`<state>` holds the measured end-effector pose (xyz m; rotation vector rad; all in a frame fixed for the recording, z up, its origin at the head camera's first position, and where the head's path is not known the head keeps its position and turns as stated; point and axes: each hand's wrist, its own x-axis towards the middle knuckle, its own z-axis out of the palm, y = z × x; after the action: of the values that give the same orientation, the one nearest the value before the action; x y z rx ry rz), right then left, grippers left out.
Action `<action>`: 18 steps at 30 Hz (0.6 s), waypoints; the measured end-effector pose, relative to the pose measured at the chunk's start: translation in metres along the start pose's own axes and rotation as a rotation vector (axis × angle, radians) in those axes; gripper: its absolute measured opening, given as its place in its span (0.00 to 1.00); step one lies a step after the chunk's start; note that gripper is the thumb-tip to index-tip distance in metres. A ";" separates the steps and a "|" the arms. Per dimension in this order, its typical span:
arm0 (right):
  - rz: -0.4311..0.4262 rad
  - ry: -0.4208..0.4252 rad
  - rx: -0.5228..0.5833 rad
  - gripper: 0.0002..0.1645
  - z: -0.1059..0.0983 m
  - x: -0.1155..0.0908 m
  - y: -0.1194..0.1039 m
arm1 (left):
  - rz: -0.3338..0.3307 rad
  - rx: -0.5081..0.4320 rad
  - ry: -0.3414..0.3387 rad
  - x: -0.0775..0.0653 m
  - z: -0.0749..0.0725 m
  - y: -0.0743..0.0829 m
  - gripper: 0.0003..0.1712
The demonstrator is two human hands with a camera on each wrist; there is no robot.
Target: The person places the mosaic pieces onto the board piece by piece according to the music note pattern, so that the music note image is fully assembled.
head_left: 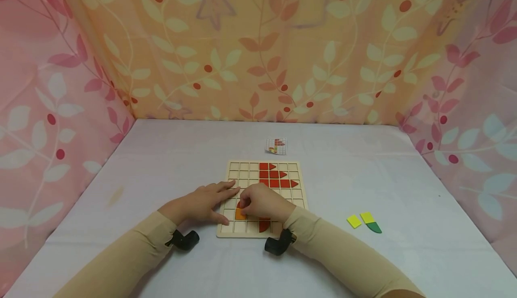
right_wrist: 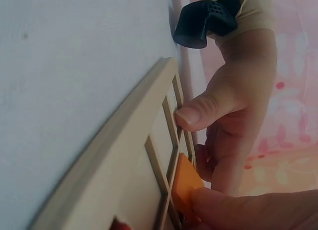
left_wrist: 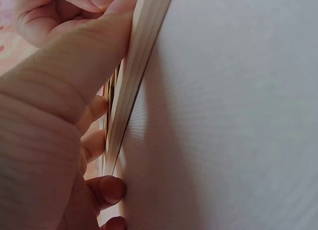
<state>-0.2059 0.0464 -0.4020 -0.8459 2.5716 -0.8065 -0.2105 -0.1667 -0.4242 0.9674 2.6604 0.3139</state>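
A wooden grid board (head_left: 225, 234) lies on the table, with red squares and pointed tiles (head_left: 278, 183) in rows at its upper right. My left hand (head_left: 203, 203) rests on the board's left edge, fingers spread; in the left wrist view its thumb (left_wrist: 74, 66) presses the wooden rim. With curled fingers, my right hand (head_left: 264, 201) pinches an orange square tile (head_left: 240, 214) at a cell in the lower left. That tile (right_wrist: 186, 183) sits slightly tilted over the grid bars in the right wrist view. A rounded red tile (head_left: 264, 226) shows below the right hand, which hides the board's middle.
Two yellow squares (head_left: 354, 221) and a green quarter-round tile (head_left: 374, 227) lie on the table to the right. Behind the board is a small printed pattern card (head_left: 276, 146). Floral cloth walls (head_left: 258, 64) enclose the white table.
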 end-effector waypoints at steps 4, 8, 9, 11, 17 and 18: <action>-0.002 -0.001 -0.019 0.06 0.001 0.000 0.000 | -0.014 0.000 -0.005 0.000 0.000 0.000 0.53; -0.005 -0.008 -0.037 0.06 0.001 0.000 -0.001 | -0.022 0.001 -0.007 0.000 0.000 0.001 0.53; -0.006 -0.013 -0.035 0.06 0.001 0.000 -0.001 | -0.020 0.000 -0.007 0.000 0.000 0.001 0.53; -0.017 -0.017 -0.026 0.04 -0.001 -0.001 0.001 | -0.023 -0.003 -0.010 0.001 0.000 0.001 0.53; -0.032 -0.014 0.015 0.06 -0.015 -0.012 0.008 | -0.022 -0.010 -0.016 0.001 0.001 0.001 0.53; -0.034 -0.006 0.008 0.06 -0.019 -0.014 0.009 | -0.024 -0.008 -0.016 0.001 0.001 0.001 0.54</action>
<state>-0.2072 0.0692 -0.3907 -0.8907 2.5534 -0.8220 -0.2102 -0.1655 -0.4251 0.9306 2.6518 0.3102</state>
